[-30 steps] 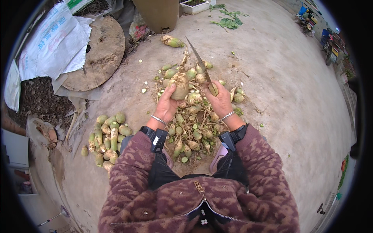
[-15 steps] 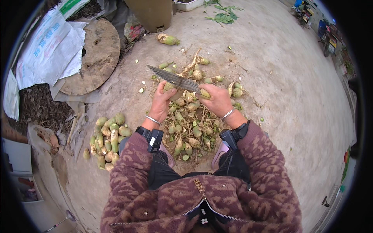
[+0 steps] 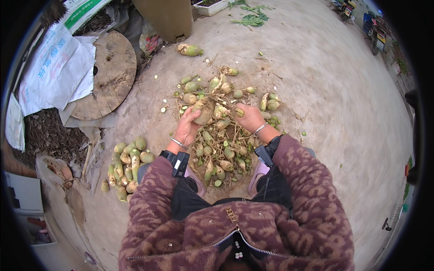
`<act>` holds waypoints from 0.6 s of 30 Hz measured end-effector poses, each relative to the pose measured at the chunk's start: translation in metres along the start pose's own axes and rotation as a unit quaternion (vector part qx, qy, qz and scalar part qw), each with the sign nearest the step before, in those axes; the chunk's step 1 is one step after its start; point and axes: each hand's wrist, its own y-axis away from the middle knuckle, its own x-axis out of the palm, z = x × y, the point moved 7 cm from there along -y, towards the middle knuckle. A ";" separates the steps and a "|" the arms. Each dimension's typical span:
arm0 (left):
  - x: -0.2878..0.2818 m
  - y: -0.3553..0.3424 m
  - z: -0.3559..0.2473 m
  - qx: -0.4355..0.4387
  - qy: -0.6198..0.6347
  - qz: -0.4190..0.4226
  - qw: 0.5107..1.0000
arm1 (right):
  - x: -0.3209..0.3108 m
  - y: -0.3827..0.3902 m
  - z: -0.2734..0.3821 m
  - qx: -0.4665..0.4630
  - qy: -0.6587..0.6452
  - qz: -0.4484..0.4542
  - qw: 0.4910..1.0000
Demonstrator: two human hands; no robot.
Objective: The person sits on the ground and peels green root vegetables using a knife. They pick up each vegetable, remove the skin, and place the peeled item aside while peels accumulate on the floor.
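Note:
My left hand point(image 3: 186, 126) is closed round a soil-stained green radish point(image 3: 204, 113), held above the pile. To its right, my right hand point(image 3: 251, 119) is wrapped round the pale handle of a knife point(image 3: 239, 112). The knife's blade is hard to make out now, perhaps turned edge-on. Beneath and between my hands lies a heap of green radishes point(image 3: 226, 153) with stringy roots, partly hidden by the hands. Several more radishes point(image 3: 191, 86) are scattered just beyond.
A heap of trimmed radishes point(image 3: 131, 165) lies at the left. One large radish point(image 3: 190, 49) lies farther off, near a brown bin point(image 3: 169, 20). A round wooden disc point(image 3: 115, 67) with white sacks point(image 3: 56, 67) is at far left. Leaves point(image 3: 252, 19) and a motorbike point(image 3: 377, 34) are at the back.
The knife's broad blade, plainly seen crossing over my left hand before, no longer shows clearly. The radish in my left hand is now in fuller view. My right hand has shifted slightly.

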 end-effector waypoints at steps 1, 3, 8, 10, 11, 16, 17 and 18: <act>0.006 0.003 -0.003 0.002 0.036 0.030 0.999 | 0.003 0.001 -0.007 -0.048 -0.016 -0.025 0.998; 0.026 0.014 -0.021 0.036 0.062 0.158 0.985 | 0.012 0.007 -0.062 0.082 0.196 0.098 0.972; 0.015 0.016 -0.044 0.083 0.172 0.111 0.975 | -0.001 0.013 -0.080 0.148 0.117 0.053 0.981; 0.009 0.004 -0.041 0.048 0.168 0.059 0.983 | -0.004 0.002 -0.050 0.193 -0.182 0.046 0.963; 0.015 0.001 -0.038 0.043 0.162 0.090 0.982 | -0.010 -0.002 -0.025 0.170 -0.315 0.036 0.933; 0.031 -0.001 -0.021 -0.005 0.151 0.110 0.982 | -0.031 -0.017 0.084 0.019 -0.516 -0.057 0.854; 0.034 -0.001 -0.019 -0.015 0.148 0.108 0.983 | -0.029 -0.018 0.090 0.052 -0.506 -0.052 0.860; 0.034 -0.002 -0.014 -0.032 0.129 0.075 0.988 | -0.028 -0.017 0.096 0.055 -0.499 -0.043 0.864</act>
